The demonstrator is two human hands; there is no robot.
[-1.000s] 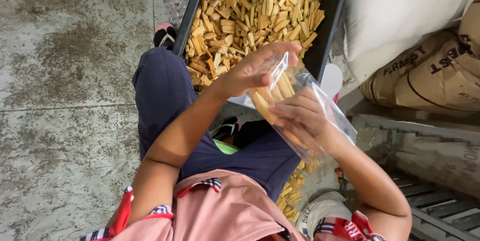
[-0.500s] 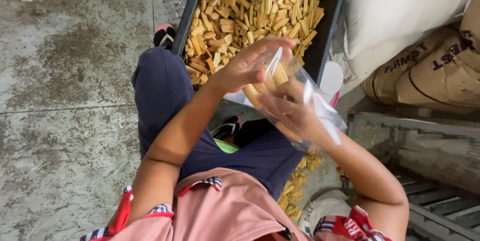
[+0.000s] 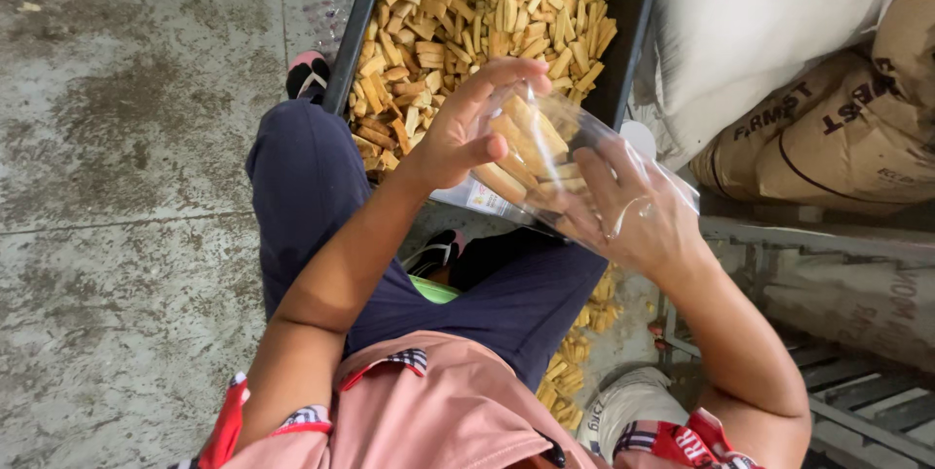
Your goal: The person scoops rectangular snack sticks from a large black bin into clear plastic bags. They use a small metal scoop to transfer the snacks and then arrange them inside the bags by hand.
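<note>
Since a second ago the clear plastic bag (image 3: 575,162) sits a bit lower and nearer the lap, and the left hand (image 3: 467,128) has shifted from reaching over its top to the bag's left side. Right hand (image 3: 633,211) cups the bag from beneath, fingers curled around it; left-hand fingers half open, tips touching the bag's mouth and the biscuit sticks (image 3: 521,152) inside. Beyond, the black tray (image 3: 353,36) of loose biscuit pieces (image 3: 477,11) lies on the concrete floor (image 3: 127,138), brown sacks (image 3: 828,133) at its right edge.
</note>
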